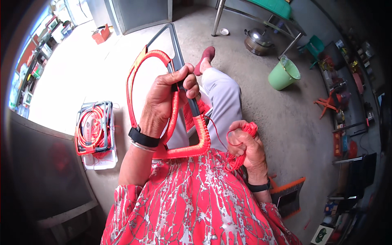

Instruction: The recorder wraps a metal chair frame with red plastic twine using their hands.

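My left hand (173,83) is closed around the side bar of a dark grey frame (176,43), raised over my lap. Red cord is wound tightly along the frame's lower corner and near edge. A round hoop (131,83), also wrapped in red and partly yellow, joins the frame and passes around my left wrist. In my right hand (249,145), the fingers are curled about a bundle of red cord (236,162). One strand runs from that bundle to the wrapped side of the frame. My left hand hides part of the bar.
To the left, similar frames with red hoops (94,126) are stacked on a white tray (110,160) on the floor. A green bucket (281,75), a lidded pot (258,41) and a metal-legged table (217,18) stand ahead right. An orange-edged broom head (290,198) lies near my right arm.
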`<state>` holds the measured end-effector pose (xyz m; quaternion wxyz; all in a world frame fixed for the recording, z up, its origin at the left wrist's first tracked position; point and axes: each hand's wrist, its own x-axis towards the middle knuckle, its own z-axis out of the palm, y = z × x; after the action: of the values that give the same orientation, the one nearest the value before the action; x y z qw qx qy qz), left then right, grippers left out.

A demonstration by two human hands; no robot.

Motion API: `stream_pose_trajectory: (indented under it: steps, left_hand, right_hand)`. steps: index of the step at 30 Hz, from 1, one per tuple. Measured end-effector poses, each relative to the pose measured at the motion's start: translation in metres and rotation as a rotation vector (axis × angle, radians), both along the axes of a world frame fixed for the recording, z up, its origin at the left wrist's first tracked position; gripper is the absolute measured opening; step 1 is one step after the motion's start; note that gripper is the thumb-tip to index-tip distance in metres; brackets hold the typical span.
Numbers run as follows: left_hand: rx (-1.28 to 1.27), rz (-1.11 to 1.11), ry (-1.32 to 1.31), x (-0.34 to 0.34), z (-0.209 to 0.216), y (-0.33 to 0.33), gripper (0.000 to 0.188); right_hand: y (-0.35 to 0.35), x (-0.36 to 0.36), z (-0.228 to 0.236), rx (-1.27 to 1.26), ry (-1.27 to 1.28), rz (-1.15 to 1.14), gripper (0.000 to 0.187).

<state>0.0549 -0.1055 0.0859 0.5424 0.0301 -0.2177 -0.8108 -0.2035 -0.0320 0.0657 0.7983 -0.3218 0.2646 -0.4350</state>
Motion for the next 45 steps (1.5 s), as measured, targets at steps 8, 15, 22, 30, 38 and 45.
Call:
stream_pose_trajectory:
  steps: [8,15,22,30,38,45]
  left_hand:
    - [0.038,0.013,-0.071,-0.012,0.012,-0.005,0.019]
    - [0.032,0.0,-0.126,-0.027,0.02,-0.006,0.018]
    - [0.072,0.032,-0.22,-0.037,0.02,-0.006,0.016]
    - [0.158,-0.002,-0.217,-0.046,0.013,-0.013,0.018]
    - [0.248,0.038,-0.115,-0.039,-0.001,-0.016,0.017]
    - [0.262,0.025,-0.109,-0.035,-0.007,-0.018,0.017]
  right_hand:
    - [0.018,0.024,0.029,-0.115,0.325,0.011,0.022]
    - [0.019,0.023,0.028,-0.041,0.245,-0.111,0.02]
    - [0.017,0.021,0.027,-0.026,0.325,-0.143,0.017]
    - [0.011,0.018,0.023,0.051,0.263,-0.148,0.015]
    - [0.017,0.021,0.012,0.15,0.153,-0.218,0.017]
    - [0.028,0.019,0.001,0.133,0.223,-0.216,0.025]
